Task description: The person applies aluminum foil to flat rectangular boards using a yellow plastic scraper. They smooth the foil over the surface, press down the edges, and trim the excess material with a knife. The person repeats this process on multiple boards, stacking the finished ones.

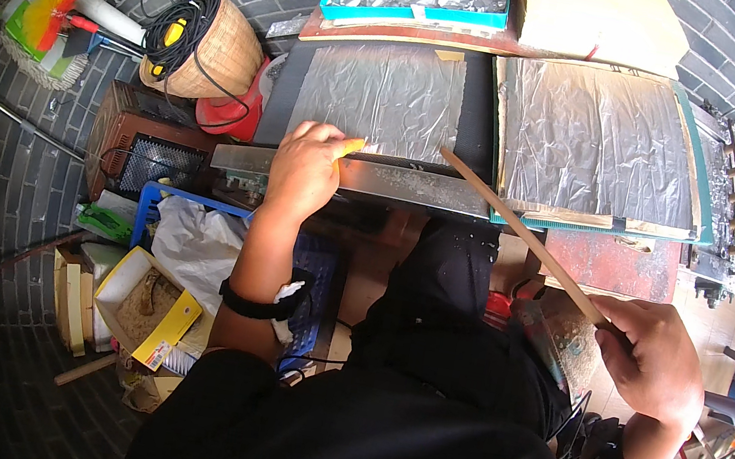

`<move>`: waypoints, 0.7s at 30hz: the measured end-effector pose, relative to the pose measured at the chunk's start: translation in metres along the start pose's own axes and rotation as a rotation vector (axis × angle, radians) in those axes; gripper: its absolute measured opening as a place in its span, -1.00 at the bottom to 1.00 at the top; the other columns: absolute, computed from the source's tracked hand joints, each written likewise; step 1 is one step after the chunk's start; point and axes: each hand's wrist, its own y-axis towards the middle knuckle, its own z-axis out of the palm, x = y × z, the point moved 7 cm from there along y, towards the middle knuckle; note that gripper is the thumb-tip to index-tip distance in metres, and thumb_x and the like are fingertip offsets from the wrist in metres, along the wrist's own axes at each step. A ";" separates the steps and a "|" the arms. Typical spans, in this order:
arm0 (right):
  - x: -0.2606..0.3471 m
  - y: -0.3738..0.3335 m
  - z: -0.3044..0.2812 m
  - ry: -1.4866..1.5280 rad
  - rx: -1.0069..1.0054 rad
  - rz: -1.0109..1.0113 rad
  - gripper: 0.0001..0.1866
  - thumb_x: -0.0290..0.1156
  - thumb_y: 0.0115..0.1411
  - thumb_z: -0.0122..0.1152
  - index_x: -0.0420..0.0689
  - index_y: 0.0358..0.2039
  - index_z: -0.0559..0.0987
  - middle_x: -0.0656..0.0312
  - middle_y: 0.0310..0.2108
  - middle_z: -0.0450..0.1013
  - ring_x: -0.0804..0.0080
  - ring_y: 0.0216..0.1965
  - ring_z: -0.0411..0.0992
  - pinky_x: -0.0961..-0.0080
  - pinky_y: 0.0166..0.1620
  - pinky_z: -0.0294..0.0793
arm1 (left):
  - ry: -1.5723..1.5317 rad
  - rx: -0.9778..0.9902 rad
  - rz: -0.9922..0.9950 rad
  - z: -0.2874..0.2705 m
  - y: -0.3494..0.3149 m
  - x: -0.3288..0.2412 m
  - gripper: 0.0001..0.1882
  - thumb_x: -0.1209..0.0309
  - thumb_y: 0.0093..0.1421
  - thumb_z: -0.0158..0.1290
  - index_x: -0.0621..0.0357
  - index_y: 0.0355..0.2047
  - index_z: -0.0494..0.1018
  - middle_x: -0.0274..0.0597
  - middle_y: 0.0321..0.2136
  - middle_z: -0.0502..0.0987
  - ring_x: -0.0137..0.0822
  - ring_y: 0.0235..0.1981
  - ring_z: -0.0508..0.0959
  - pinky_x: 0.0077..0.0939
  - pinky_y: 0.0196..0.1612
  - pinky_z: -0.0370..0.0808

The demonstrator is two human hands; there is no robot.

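My right hand (655,357) is closed round one end of a long, thin wooden stick (529,241). The stick slants up and left, its far tip near the lower right corner of a wrinkled silvery foil sheet (384,98). That sheet lies on a black board (482,113), with a small tan piece (450,56) at its top right corner. My left hand (308,167) is at the sheet's lower left, over the bench's metal front edge (413,186). Its thumb and fingers close on a small yellow piece (352,145), whose kind I cannot make out.
To the right, a second foil-covered panel (598,141) lies on a green mat (704,201). A blue tray (416,12) of dark grey scraps stands behind. At left are a woven basket (208,51) with black cable, a brown heater (150,142) and a yellow box (148,310).
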 end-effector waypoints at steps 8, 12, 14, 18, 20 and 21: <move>0.002 0.002 -0.001 -0.042 0.005 -0.012 -0.66 -0.56 0.00 0.14 -0.21 -0.14 0.59 -0.07 -0.49 0.46 -0.08 -0.41 0.45 0.17 -0.30 0.40 | -0.013 -0.027 0.014 -0.004 -0.004 0.000 -0.63 0.56 0.01 0.02 -0.08 -0.19 0.63 -0.24 -0.23 0.56 -0.18 -0.13 0.49 -0.31 -0.03 0.40; 0.002 -0.001 -0.004 -0.013 -0.016 -0.016 -0.65 -0.59 -0.01 0.13 -0.23 -0.15 0.58 -0.08 -0.50 0.46 -0.08 -0.42 0.46 0.20 -0.31 0.42 | -0.070 -0.044 0.012 -0.003 0.000 0.001 -0.65 0.56 0.06 0.01 0.00 -0.16 0.60 -0.17 -0.23 0.55 -0.12 -0.14 0.49 -0.27 -0.03 0.41; 0.001 -0.003 -0.008 0.015 -0.060 -0.015 -0.65 -0.63 -0.02 0.13 -0.25 -0.15 0.57 -0.09 -0.49 0.46 -0.08 -0.43 0.46 0.23 -0.33 0.42 | -0.160 -0.084 -0.009 -0.006 0.006 0.000 -0.65 0.56 0.09 0.00 0.04 -0.11 0.57 -0.12 -0.22 0.55 -0.07 -0.15 0.49 -0.25 -0.02 0.42; 0.002 -0.005 -0.016 0.050 -0.180 -0.006 -0.64 -0.69 -0.04 0.13 -0.29 -0.15 0.56 -0.10 -0.48 0.48 -0.06 -0.45 0.48 0.29 -0.35 0.43 | -0.237 -0.028 0.100 -0.009 0.032 -0.042 -0.56 0.57 0.14 -0.03 0.08 0.06 0.44 0.01 -0.18 0.53 0.01 -0.12 0.47 -0.23 -0.02 0.41; -0.002 -0.006 -0.016 0.091 -0.249 -0.024 -0.64 -0.71 -0.03 0.12 -0.31 -0.15 0.55 -0.10 -0.47 0.49 -0.04 -0.45 0.50 0.33 -0.35 0.44 | -0.268 0.072 0.187 0.002 0.039 -0.070 -0.55 0.55 0.15 -0.03 0.09 0.08 0.42 -0.04 -0.21 0.54 -0.01 -0.13 0.47 -0.21 -0.03 0.41; -0.004 -0.007 -0.016 0.093 -0.258 -0.005 -0.63 -0.70 -0.03 0.12 -0.30 -0.14 0.55 -0.09 -0.47 0.50 0.00 -0.47 0.50 0.35 -0.35 0.44 | -0.273 0.130 0.225 0.008 0.038 -0.082 -0.55 0.55 0.15 -0.03 0.10 0.09 0.41 -0.06 -0.22 0.54 -0.02 -0.13 0.47 -0.20 -0.03 0.41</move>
